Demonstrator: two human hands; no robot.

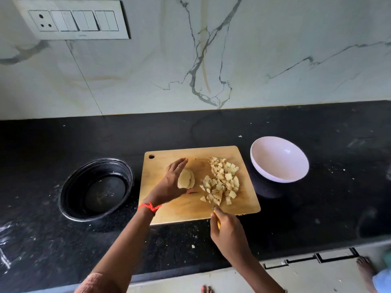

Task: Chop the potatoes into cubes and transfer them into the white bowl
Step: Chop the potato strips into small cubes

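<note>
Black bench [317,208], wooden board [190,210], white bowl [275,163] just right of the board & bare inside. Approx half done, I'd say: heap of cubes [222,182] on the board's right side, none transferred; left grip [172,182] released, fingers flat on the sliced potato chunk [187,181] at board centre; right grip [228,231] at board's near edge grasps the knife [218,225]. To do: dice chunk, fill bowl.

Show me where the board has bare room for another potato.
Bare: the chopping board's far strip between hanging hole and potato cubes, and its near edge between left hand and right hand. Crowded: the right half under cubes; the middle, with the sliced potato.
</note>
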